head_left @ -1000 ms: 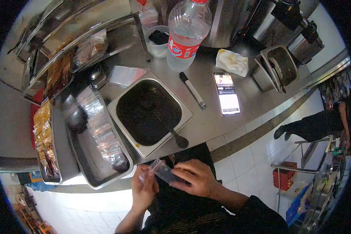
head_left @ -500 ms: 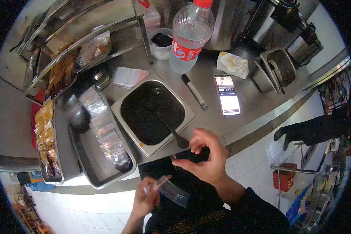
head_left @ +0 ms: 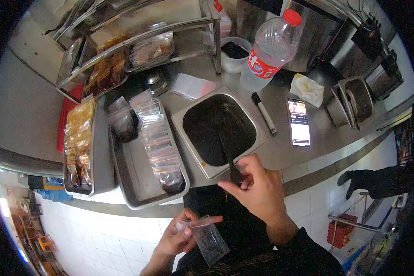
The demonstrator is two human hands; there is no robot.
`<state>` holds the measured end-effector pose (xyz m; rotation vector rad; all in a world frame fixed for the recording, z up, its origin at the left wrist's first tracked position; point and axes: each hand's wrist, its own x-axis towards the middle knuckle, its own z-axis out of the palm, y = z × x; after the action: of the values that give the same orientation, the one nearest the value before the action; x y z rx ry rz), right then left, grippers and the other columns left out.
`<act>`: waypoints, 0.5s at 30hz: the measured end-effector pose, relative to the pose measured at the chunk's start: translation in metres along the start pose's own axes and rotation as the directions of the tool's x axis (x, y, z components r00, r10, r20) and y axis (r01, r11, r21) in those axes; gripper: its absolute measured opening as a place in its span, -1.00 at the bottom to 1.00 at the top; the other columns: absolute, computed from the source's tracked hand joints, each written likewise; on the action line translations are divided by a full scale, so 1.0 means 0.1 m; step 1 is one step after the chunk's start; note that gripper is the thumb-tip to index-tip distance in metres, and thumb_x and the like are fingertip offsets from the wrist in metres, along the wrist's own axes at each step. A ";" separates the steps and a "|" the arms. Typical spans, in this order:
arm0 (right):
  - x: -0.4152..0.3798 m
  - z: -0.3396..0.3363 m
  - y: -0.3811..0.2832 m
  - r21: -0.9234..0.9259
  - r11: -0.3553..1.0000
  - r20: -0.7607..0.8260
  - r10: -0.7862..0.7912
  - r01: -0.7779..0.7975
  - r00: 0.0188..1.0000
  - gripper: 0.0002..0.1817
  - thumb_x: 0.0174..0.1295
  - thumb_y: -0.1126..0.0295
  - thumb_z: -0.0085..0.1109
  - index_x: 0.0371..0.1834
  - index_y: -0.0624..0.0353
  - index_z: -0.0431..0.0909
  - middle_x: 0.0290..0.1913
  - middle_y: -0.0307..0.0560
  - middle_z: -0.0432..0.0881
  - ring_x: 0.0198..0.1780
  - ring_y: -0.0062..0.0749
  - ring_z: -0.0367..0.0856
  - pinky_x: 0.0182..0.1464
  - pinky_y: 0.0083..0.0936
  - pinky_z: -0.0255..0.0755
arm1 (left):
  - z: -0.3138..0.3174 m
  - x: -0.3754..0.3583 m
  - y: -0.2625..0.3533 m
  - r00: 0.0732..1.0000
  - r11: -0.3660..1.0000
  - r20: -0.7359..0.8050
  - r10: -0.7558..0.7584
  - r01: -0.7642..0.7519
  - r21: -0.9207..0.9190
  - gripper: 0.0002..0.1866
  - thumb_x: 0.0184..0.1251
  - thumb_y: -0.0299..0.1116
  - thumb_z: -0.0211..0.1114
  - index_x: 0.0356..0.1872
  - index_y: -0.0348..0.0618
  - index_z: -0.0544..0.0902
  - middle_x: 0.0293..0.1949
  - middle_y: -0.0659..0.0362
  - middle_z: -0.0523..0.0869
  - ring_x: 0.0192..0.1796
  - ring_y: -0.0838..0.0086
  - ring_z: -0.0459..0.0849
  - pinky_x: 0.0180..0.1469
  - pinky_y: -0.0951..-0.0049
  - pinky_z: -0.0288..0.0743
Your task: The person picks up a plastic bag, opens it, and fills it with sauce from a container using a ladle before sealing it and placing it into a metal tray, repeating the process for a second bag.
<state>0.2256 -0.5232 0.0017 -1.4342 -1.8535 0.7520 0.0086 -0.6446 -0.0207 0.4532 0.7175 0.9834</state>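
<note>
A small clear zip bag (head_left: 210, 241) hangs from my left hand (head_left: 179, 233), whose fingers pinch it near its top. My right hand (head_left: 257, 186) is beside the dark spoon handle (head_left: 233, 172), thumb and fingers apart, with nothing visible between them. The spoon leans over the near rim of a square steel pan (head_left: 261, 139) holding a dark substance. Left of that pan, a long steel tray (head_left: 132, 177) holds a row of filled small bags (head_left: 155, 138). Further left, another tray holds bags with yellowish contents (head_left: 79, 122).
Behind the pan lie a stack of flat bags (head_left: 192, 86), a marker (head_left: 264, 113) and a lit phone (head_left: 299, 123). A large bottle (head_left: 269, 50), white tub (head_left: 234, 62), crumpled cloth (head_left: 307, 90) and steel containers (head_left: 358, 99) stand farther back. A person's legs (head_left: 377, 184) show at right.
The camera view has shifted, moving the counter items rightward. My right hand is now closer to the spoon handle. The bag in my left hand hangs more steeply and shows more fully.
</note>
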 end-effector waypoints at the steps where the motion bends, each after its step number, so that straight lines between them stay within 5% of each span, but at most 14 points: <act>1: 0.00 0.02 0.01 0.027 1.000 -0.043 0.017 -0.016 0.999 -0.58 0.03 0.26 0.60 -0.19 0.15 0.53 -0.53 -0.17 0.62 -0.57 -0.55 0.63 -0.50 -0.55 0.48 | -0.01 0.01 0.00 1.000 1.000 0.022 0.017 -0.017 -0.016 -0.64 0.47 -0.08 0.24 -0.05 -0.11 0.37 0.21 -0.63 0.43 -0.75 0.77 0.27 -0.69 0.76 0.16; 3: 0.04 0.06 0.01 0.084 0.996 -0.132 0.052 -0.042 0.990 -0.65 0.11 0.27 0.54 -0.21 0.12 0.53 -0.59 -0.19 0.59 -0.60 -0.48 0.64 -0.50 -0.49 0.50 | 0.00 0.03 -0.01 0.997 0.997 0.020 0.070 -0.070 -0.023 -0.64 0.43 -0.13 0.29 -0.03 -0.11 0.37 0.19 -0.67 0.42 -0.75 0.76 0.32 -0.70 0.78 0.18; 7: 0.27 0.12 0.05 0.308 0.951 -0.324 0.082 0.023 0.942 -0.72 0.12 0.44 0.50 -0.24 0.17 0.53 -0.56 -0.17 0.61 -0.59 -0.64 0.61 -0.50 -0.59 0.46 | -0.05 0.04 0.01 0.990 0.990 0.027 0.137 -0.136 -0.020 -0.61 0.34 -0.23 0.38 -0.01 -0.11 0.37 0.14 -0.71 0.43 -0.74 0.70 0.43 -0.65 0.78 0.34; 10: 0.44 0.18 0.09 0.154 0.978 -0.449 -0.055 0.138 0.892 -0.77 0.15 0.46 0.46 -0.28 0.18 0.53 -0.54 -0.17 0.61 -0.60 -0.61 0.61 -0.50 -0.60 0.46 | -0.10 0.03 -0.04 0.978 0.974 0.037 0.204 -0.199 -0.106 -0.50 0.24 -0.34 0.45 0.11 -0.13 0.37 0.15 -0.65 0.45 -0.64 0.63 0.56 -0.57 0.73 0.48; 15: 0.31 0.26 0.09 0.287 0.940 -0.351 -0.076 0.185 0.933 -0.86 0.25 0.49 0.34 -0.17 0.22 0.60 -0.45 -0.07 0.65 -0.51 -0.54 0.66 -0.46 -0.56 0.53 | 0.04 0.04 0.10 0.957 0.960 -0.076 0.281 -0.281 0.010 -0.10 0.01 -0.40 0.62 0.36 -0.29 0.27 0.22 -0.42 0.49 -0.37 0.51 0.71 -0.47 0.64 0.58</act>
<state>0.2053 -0.4921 -0.0166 -1.1374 -1.4734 0.6552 0.0071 -0.6366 -0.0124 0.5287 0.7340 1.2747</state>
